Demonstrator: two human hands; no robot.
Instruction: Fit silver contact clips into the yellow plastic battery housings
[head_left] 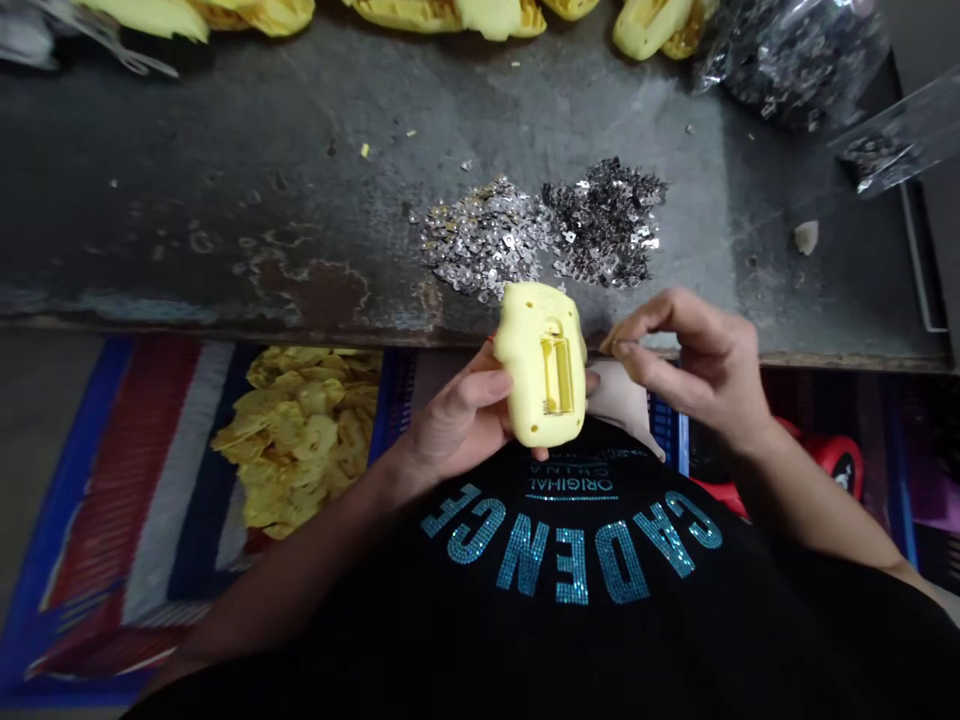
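Notably, your left hand (457,415) clamps the yellow plastic housing (525,335) over the bench edge (225,325); your right hand (697,370), apart, pinches a small yellowish piece (609,340), which a loose pinch could drop among the metal sequins (487,240).

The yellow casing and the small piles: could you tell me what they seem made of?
The casing looks like moulded plastic: opaque, matte, evenly coloured. The piles look like thin metal or metallised plastic, glinting silver and dark; too small to tell which.

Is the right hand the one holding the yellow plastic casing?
No, the left hand grips the yellow plastic casing, while the right hand pinches a small tan piece.
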